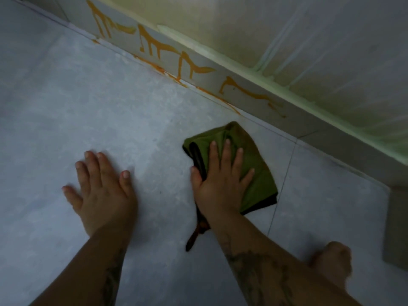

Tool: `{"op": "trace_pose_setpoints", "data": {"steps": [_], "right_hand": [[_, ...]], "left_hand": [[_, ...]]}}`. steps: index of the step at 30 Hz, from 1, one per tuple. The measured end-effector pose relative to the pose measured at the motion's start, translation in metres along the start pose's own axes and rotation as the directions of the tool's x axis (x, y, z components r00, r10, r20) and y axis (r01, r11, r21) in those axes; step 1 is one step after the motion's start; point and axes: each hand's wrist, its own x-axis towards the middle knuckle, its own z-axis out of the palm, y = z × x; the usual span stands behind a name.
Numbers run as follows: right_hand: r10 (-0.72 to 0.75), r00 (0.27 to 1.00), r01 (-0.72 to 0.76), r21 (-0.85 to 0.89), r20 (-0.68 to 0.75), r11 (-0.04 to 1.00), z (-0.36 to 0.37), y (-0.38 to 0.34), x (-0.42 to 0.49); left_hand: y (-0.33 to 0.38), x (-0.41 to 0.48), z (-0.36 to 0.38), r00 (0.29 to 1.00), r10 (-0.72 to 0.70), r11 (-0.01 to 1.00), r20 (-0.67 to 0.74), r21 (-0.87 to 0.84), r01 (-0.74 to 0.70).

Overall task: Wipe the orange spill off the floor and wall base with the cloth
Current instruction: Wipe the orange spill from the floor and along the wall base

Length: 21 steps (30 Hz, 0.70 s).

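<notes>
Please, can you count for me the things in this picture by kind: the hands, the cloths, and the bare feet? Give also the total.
Hands: 2, the left hand flat on the floor, the right hand flat on the cloth
Cloths: 1, the green cloth
Bare feet: 1, the foot at lower right
Total: 4

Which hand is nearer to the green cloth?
Right. The right hand lies flat on the green cloth, pressing it to the floor. The left hand rests on bare floor tile, apart from it.
</notes>
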Motion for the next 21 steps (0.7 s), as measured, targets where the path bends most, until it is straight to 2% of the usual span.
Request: {"op": "trace_pose_setpoints", "data": {"steps": [5, 7, 8, 9, 11, 13, 15, 17, 19, 21], "right_hand": [[0.029, 0.985, -0.054, 0.138, 0.172, 0.989, -0.025, -0.013, 0.020], [-0.071, 0.984, 0.047, 0.147, 0.164, 0.988, -0.043, 0.001, 0.020], [-0.187, 0.977, 0.178, 0.090, 0.106, 0.980, -0.050, 0.012, 0.020], [-0.340, 0.939, 0.340, 0.000, 0.060, 0.940, -0.053, 0.024, 0.020], [-0.613, 0.780, 0.626, -0.173, 0.125, 0.760, -0.049, 0.049, 0.029], [-0.729, 0.645, 0.764, -0.217, 0.231, 0.607, -0.036, 0.061, 0.045], [-0.771, 0.596, 0.801, -0.226, 0.223, 0.554, -0.026, 0.057, 0.062], [-0.762, 0.628, 0.774, -0.219, 0.157, 0.594, -0.025, 0.050, 0.073], [-0.627, 0.776, 0.627, -0.190, 0.069, 0.755, -0.027, 0.051, 0.079], [-0.376, 0.926, 0.371, -0.114, -0.032, 0.922, -0.026, 0.063, 0.076]], "left_hand": [[0.003, 0.000, -0.005, 0.999, 0.001, 1.000, 0.038, 0.020, -0.002], [0.004, 0.000, -0.009, 0.996, 0.031, 0.998, 0.078, 0.046, -0.035], [0.005, 0.000, -0.011, 0.992, 0.069, 0.995, 0.102, 0.060, -0.075], [0.009, 0.000, -0.011, 0.984, 0.121, 0.989, 0.130, 0.072, -0.131], [0.022, -0.006, -0.008, 0.958, 0.234, 0.965, 0.166, 0.083, -0.250], [0.035, -0.013, -0.003, 0.950, 0.269, 0.956, 0.159, 0.071, -0.283], [0.038, -0.013, 0.001, 0.962, 0.239, 0.968, 0.132, 0.048, -0.247], [0.034, -0.013, 0.003, 0.964, 0.239, 0.969, 0.120, 0.039, -0.245], [0.031, -0.012, 0.004, 0.963, 0.246, 0.968, 0.108, 0.028, -0.250], [0.033, -0.012, 0.004, 0.963, 0.243, 0.968, 0.116, 0.032, -0.248]]}}
